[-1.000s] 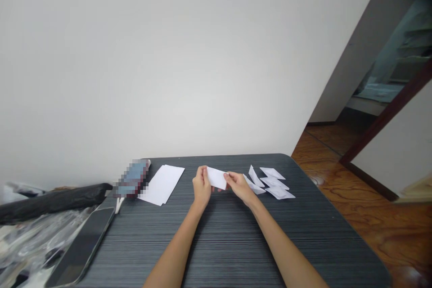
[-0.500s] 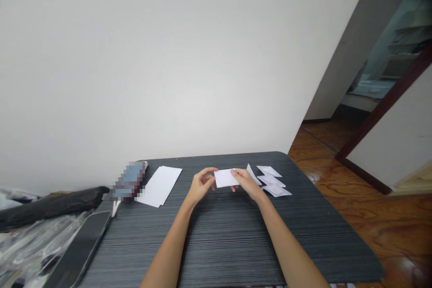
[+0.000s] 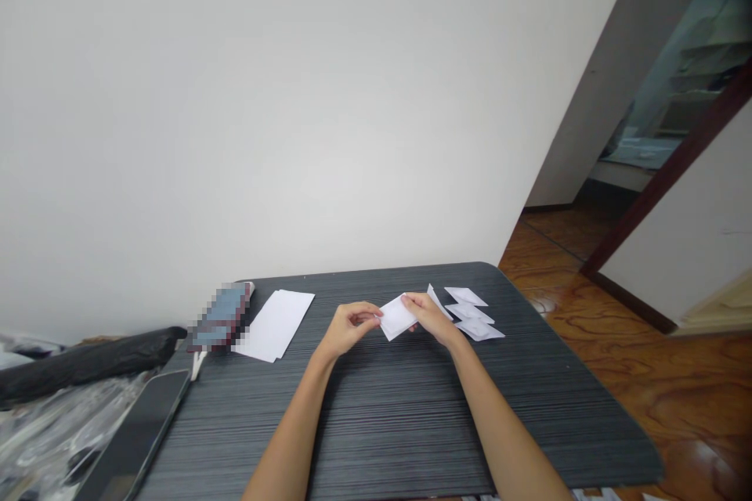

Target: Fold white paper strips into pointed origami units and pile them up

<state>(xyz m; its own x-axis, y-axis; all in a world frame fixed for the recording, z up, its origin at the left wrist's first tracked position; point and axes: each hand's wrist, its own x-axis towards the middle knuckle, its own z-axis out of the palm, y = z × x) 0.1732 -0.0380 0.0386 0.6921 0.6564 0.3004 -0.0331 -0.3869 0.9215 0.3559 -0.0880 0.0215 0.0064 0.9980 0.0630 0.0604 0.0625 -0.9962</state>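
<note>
A small folded white paper is held above the dark table, tilted with its left corner lower. My right hand grips its right side, thumb on top and the other fingers mostly hidden beneath. At the paper's left edge, my left hand pinches a corner between thumb and fingertips. Several folded white papers lie to the right of my right hand, partly overlapping. One more folded piece stands up just behind that wrist.
Flat white sheets lie at the left of the dark striped table, beside a pixelated blue and red item. A phone-like black slab rests at the left edge, near plastic-wrapped things. A white wall stands behind.
The held paper has turned from level to tilted. My left fingers, spread at its edge before, have closed onto its left corner. The view has shifted slightly.
</note>
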